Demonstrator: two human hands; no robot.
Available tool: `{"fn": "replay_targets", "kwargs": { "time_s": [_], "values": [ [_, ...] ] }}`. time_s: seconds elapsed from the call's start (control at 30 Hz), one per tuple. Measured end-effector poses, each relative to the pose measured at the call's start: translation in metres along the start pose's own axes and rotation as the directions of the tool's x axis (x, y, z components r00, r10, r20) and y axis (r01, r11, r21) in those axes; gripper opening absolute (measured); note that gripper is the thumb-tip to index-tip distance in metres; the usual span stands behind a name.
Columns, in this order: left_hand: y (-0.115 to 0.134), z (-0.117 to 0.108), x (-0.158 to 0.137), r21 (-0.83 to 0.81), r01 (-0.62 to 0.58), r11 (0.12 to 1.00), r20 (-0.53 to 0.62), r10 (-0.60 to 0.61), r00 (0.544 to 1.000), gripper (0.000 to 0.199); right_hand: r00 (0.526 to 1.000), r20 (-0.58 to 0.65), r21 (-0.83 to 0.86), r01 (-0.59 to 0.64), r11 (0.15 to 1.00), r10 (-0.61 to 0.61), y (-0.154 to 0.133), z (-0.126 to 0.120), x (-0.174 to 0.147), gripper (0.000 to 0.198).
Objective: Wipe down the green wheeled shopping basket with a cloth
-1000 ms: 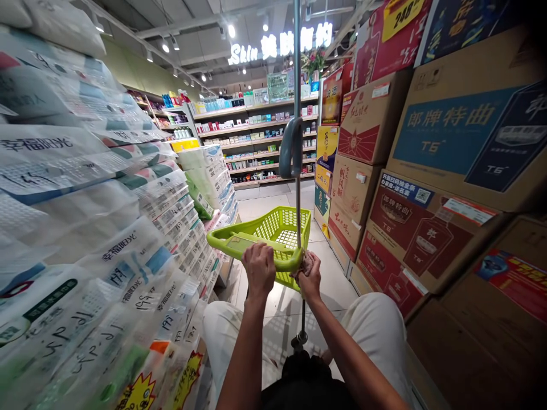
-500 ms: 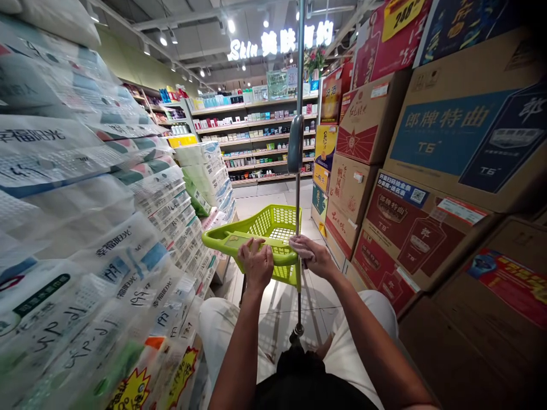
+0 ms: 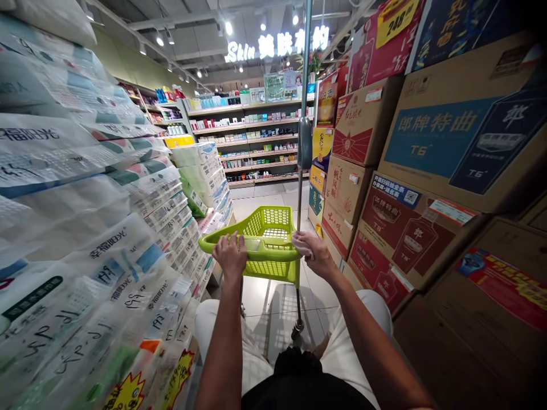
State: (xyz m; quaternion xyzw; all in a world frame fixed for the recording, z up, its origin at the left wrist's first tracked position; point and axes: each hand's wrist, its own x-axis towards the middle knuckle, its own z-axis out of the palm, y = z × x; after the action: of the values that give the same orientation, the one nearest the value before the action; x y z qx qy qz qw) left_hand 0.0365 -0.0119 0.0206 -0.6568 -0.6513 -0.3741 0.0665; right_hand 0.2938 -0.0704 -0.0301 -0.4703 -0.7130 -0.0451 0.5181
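Observation:
In front of me stands a lime-green plastic shopping cart with a latticed basket. My left hand is closed over the left part of its handle, fingers curled over the top. My right hand grips a crumpled greyish-pink cloth against the handle's right end. Next to that hand a thin metal pole rises along the cart's right side, with a grey oblong fitting on it. The right palm and part of the cloth are hidden.
Packs of tissue paper are piled high close on my left. Stacked liquor cartons wall the right side. Tiled floor runs ahead to shelves of small goods. My knees flank the cart's near end.
My left hand has slid left along the handle, from near its middle, and now curls over it. My right hand stays at the right end with the cloth. The view shifts slightly.

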Motion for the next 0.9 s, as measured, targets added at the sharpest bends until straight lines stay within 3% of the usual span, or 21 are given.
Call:
{"fn": "replay_targets", "kwargs": {
  "time_s": [0.1, 0.27, 0.4, 0.5, 0.57, 0.67, 0.73, 0.83, 0.9],
  "values": [
    [-0.006, -0.002, 0.008, 0.060, -0.006, 0.998, 0.059, 0.003, 0.998, 0.042, 0.998, 0.009, -0.063, -0.059, 0.996, 0.059, -0.024, 0.008, -0.003, 0.043],
    [0.007, -0.006, -0.006, 0.098, 0.041, 0.994, 0.006, -0.042, 0.999, 0.046, 0.979, 0.105, -0.305, -0.136, 0.943, 0.175, -0.083, 0.008, -0.004, 0.032],
    [0.021, -0.008, -0.022, 0.105, 0.027, 0.994, -0.013, -0.026, 1.000, 0.048, 0.933, 0.170, -0.430, -0.220, 0.876, 0.318, -0.089, 0.002, 0.017, 0.028],
    [0.033, -0.007, -0.032, 0.150, 0.038, 0.988, -0.047, -0.031, 0.998, 0.053, 0.892, 0.224, -0.496, -0.242, 0.834, 0.393, -0.090, 0.011, 0.031, 0.026],
    [0.039, -0.007, -0.036, 0.176, 0.046, 0.983, -0.054, -0.037, 0.998, 0.055, 0.915, 0.183, -0.506, -0.226, 0.832, 0.360, -0.093, 0.023, 0.030, 0.029],
    [0.041, -0.009, -0.035, 0.197, 0.024, 0.980, -0.030, -0.018, 0.999, 0.055, 0.979, 0.033, -0.460, -0.162, 0.873, 0.199, -0.094, 0.043, 0.014, 0.031],
    [0.038, -0.012, -0.031, 0.196, 0.002, 0.981, 0.011, -0.004, 1.000, 0.054, 0.988, -0.076, -0.429, -0.153, 0.890, 0.133, -0.091, 0.057, -0.004, 0.033],
    [0.035, -0.015, -0.025, 0.188, -0.007, 0.982, 0.069, -0.006, 0.998, 0.050, 0.958, -0.210, -0.381, -0.263, 0.887, 0.194, -0.082, 0.077, -0.029, 0.045],
    [0.034, -0.016, -0.023, 0.193, -0.013, 0.981, 0.075, -0.001, 0.997, 0.048, 0.964, -0.148, -0.291, -0.256, 0.922, 0.221, -0.072, 0.084, -0.039, 0.052]
  ]
}}
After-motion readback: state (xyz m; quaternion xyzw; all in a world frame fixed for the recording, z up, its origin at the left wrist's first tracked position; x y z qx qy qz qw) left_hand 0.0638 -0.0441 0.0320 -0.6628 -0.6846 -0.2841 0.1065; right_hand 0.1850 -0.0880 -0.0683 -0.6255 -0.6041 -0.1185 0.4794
